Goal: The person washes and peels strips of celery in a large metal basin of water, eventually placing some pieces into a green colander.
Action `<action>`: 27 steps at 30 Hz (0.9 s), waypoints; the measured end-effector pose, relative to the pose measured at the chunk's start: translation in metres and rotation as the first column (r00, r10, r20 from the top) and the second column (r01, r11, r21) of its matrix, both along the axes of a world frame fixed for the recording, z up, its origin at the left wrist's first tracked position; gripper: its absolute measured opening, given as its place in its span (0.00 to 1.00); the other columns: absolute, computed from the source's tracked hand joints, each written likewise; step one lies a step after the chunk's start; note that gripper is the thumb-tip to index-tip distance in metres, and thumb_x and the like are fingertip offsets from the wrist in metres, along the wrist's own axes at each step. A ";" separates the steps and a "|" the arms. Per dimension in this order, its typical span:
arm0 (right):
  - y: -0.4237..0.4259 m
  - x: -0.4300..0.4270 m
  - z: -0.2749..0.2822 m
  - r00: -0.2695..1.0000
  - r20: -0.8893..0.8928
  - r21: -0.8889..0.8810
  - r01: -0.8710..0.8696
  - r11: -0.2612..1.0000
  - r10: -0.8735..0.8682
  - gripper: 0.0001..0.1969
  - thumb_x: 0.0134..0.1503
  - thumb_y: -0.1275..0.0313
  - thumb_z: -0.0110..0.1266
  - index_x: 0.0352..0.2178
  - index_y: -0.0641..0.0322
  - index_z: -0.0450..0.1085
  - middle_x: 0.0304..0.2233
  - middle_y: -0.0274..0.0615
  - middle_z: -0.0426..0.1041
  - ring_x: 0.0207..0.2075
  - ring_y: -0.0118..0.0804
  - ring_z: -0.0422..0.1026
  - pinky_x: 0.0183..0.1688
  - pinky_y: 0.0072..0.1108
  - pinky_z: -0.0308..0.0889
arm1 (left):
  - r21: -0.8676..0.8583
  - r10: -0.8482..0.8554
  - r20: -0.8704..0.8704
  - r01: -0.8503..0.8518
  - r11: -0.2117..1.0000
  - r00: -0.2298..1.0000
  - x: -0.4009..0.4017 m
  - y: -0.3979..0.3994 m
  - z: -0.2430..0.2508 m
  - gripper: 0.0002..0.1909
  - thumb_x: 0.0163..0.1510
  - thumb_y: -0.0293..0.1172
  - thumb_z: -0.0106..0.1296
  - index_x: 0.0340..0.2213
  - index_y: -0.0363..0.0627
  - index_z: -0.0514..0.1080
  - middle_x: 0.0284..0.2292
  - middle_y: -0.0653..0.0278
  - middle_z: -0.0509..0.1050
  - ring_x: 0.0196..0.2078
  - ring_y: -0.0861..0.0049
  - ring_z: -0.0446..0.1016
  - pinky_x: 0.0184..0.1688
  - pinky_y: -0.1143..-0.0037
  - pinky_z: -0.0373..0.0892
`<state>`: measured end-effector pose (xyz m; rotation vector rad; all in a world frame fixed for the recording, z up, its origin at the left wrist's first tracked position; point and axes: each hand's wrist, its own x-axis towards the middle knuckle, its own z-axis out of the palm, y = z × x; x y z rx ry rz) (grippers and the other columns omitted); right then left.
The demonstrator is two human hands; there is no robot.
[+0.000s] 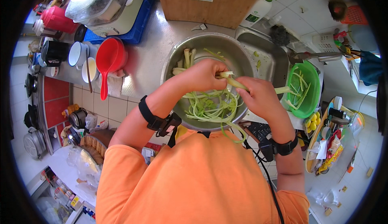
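Observation:
Over a large stainless steel basin (pixel 247 52), my left hand (pixel 209 74) grips the pale end of a celery stalk (pixel 235 83). My right hand (pixel 257 95) is closed around the same stalk further along, and its far part (pixel 282 90) sticks out to the right past that hand. Beneath my hands, a heap of thin celery stems and leaves (pixel 212 108) lies in the basin, with a few strands hanging over the near rim. Thicker celery pieces (pixel 187 58) rest against the basin's left wall, partly hidden by my left forearm.
Right of the basin are a metal sink (pixel 274 63) and a green plastic tub (pixel 315 87) holding celery stalks. On the counter to the left stand a red ladle (pixel 110 55), white mugs (pixel 77 54) and an electric steamer (pixel 121 17). A wooden board (pixel 209 10) stands behind the basin.

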<state>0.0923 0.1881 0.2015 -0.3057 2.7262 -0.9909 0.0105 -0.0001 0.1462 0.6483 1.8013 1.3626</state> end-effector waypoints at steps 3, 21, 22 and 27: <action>-0.002 -0.001 -0.010 0.999 0.033 0.059 -0.011 0.998 0.009 0.08 0.48 0.70 0.48 0.30 0.59 0.67 0.23 0.48 0.69 0.26 0.52 0.68 0.27 0.35 0.63 | -0.054 -0.029 -0.021 0.027 0.998 0.999 -0.002 0.003 -0.009 0.08 0.40 0.25 0.51 0.25 0.33 0.69 0.18 0.69 0.68 0.21 0.87 0.62 0.23 0.80 0.61; 0.011 0.001 -0.021 0.978 0.145 0.060 0.144 0.988 -0.152 0.09 0.47 0.68 0.49 0.31 0.57 0.68 0.24 0.48 0.70 0.27 0.51 0.69 0.29 0.34 0.63 | 0.088 0.116 0.095 -0.124 0.988 0.989 -0.022 -0.012 -0.047 0.06 0.50 0.25 0.49 0.30 0.35 0.70 0.25 0.68 0.71 0.30 0.85 0.68 0.34 0.81 0.64; 0.011 0.001 -0.021 0.978 0.146 0.059 0.144 0.988 -0.152 0.09 0.47 0.68 0.49 0.31 0.57 0.68 0.24 0.48 0.70 0.27 0.51 0.69 0.29 0.34 0.63 | 0.078 0.101 0.112 -0.110 0.991 0.989 -0.020 -0.009 -0.041 0.08 0.50 0.28 0.51 0.30 0.34 0.70 0.25 0.68 0.71 0.30 0.86 0.67 0.34 0.83 0.64; 0.012 0.000 -0.021 0.985 0.102 0.046 0.134 0.990 -0.138 0.08 0.48 0.69 0.48 0.30 0.58 0.68 0.23 0.48 0.70 0.27 0.52 0.68 0.29 0.34 0.63 | 0.036 0.015 0.022 -0.016 0.999 1.000 -0.012 0.004 -0.016 0.11 0.47 0.30 0.55 0.30 0.35 0.70 0.25 0.68 0.70 0.28 0.88 0.65 0.32 0.83 0.63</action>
